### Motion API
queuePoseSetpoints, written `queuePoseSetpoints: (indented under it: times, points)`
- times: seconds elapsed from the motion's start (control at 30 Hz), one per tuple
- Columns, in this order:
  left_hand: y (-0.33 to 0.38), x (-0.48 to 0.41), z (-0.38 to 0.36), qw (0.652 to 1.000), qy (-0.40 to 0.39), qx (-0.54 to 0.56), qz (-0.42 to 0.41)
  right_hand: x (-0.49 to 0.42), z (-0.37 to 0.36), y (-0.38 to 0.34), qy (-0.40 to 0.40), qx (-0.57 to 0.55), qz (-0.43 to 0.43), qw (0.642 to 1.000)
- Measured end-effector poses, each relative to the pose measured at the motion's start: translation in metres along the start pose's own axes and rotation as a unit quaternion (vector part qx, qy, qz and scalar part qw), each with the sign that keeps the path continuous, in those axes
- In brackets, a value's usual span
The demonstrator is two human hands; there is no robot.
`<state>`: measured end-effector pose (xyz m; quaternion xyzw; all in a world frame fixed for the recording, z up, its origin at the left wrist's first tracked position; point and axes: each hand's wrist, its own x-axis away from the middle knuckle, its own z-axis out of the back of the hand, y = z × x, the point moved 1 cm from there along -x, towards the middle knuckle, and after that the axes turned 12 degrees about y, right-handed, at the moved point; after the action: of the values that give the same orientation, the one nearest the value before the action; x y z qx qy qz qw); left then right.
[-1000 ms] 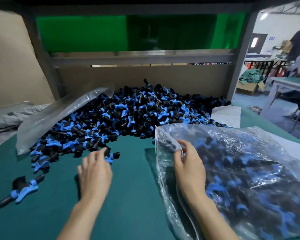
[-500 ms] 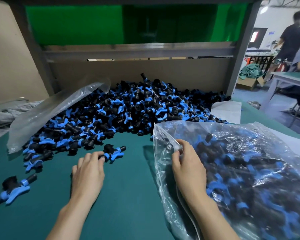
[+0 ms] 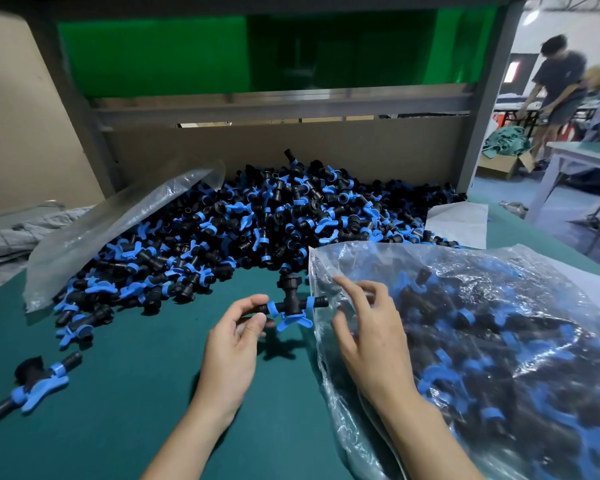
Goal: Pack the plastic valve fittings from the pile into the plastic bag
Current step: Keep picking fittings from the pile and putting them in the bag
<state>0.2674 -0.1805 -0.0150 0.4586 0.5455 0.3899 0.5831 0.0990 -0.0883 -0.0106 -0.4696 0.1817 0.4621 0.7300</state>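
Observation:
A big pile of black and blue valve fittings [image 3: 274, 220] covers the back of the green table [image 3: 118, 410]. My left hand [image 3: 232, 348] pinches one end of a single valve fitting [image 3: 290, 306] between thumb and fingers, lifted just above the table, its other end at the mouth of the clear plastic bag [image 3: 482, 341]. The bag lies on the right, largely filled with fittings. My right hand [image 3: 368, 327] rests on the bag's edge with fingers spread and loosely bent; whether it pinches the plastic is unclear.
A loose fitting [image 3: 39, 382] lies alone at the left front. An empty clear bag [image 3: 111, 230] drapes over the pile's left side. White sheet [image 3: 458, 223] at the right rear. A cardboard back wall [image 3: 291, 150] closes the bench. People stand at other tables far right.
My left hand has picked up a fitting from the pile's edge and carried it right to the bag's mouth. My right hand's fingers have lifted and spread at the bag's opening.

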Motion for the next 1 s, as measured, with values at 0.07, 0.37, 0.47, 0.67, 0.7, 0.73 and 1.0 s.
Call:
queuePoseSetpoints:
  times: [0.07, 0.37, 0.47, 0.67, 0.7, 0.73, 1.0]
  points:
    - [0.0018, 0.0009, -0.0008, 1.0, -0.003, 0.012, 0.012, 0.0009, -0.0007, -0.0007, -0.005, -0.006, 0.038, 0.999]
    - [0.003, 0.0005, 0.0011, 0.999, -0.016, 0.037, 0.019, 0.0013, -0.0043, 0.0043, -0.014, 0.015, 0.081, 0.996]
    - [0.0022, 0.0008, 0.0015, 0.999, -0.026, 0.041, 0.023, 0.001, -0.0059, 0.0058, -0.007, 0.013, 0.078, 0.997]
    - [0.0027, 0.0012, 0.0014, 0.998, -0.03, 0.046, 0.021, 0.0021, -0.0074, 0.0076, -0.006, 0.011, 0.083, 0.997]
    - [0.0029, 0.0014, 0.0013, 0.998, -0.03, 0.046, 0.022, 0.0019, -0.0072, 0.0075, -0.004, 0.009, 0.083, 0.996]
    - [0.003, 0.0016, 0.0014, 0.998, -0.029, 0.046, 0.023, 0.0017, -0.0069, 0.0071, -0.002, 0.006, 0.084, 0.996]
    - [-0.0009, -0.0009, -0.0002, 0.998, -0.004, 0.056, 0.039, 0.0006, -0.0016, -0.0008, 0.014, 0.007, 0.092, 0.996]
